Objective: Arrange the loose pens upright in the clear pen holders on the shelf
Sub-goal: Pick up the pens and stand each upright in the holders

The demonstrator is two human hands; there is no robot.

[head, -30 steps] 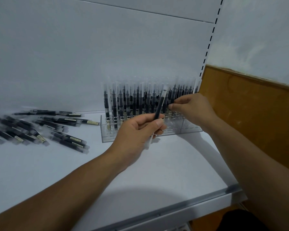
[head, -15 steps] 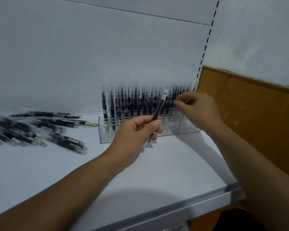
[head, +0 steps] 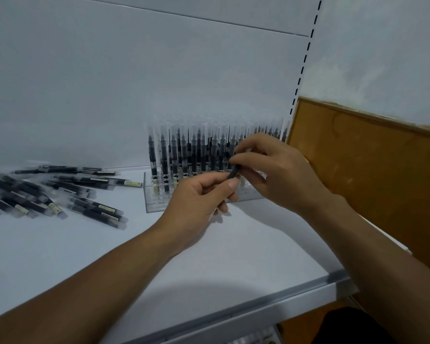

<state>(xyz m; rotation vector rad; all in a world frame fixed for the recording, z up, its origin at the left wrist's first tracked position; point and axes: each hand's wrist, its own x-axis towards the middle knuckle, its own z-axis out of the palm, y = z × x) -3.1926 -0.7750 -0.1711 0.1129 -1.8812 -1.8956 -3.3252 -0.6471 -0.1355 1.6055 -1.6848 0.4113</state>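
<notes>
2 bare hands meet in front of the clear pen holder [head: 157,202] at the back right of the white shelf [head: 233,256]. The left hand [head: 199,202] pinches a dark pen [head: 234,172] between thumb and curled fingers, its upper end angled up and to the right. The right hand [head: 278,170] comes in from the right with thumb and forefinger closed narrowly onto that same upper end, so both hands hold the 1 pen. It sits just in front of the holder's front row, not in a slot. Many pens [head: 191,150] with clear caps stand upright in the holder, packed close. Well apart to the left, loose pens [head: 60,194] lie flat in a scattered pile on the shelf, some blurred. Beside the shelf on the right stands a brown wooden panel [head: 370,170].
</notes>
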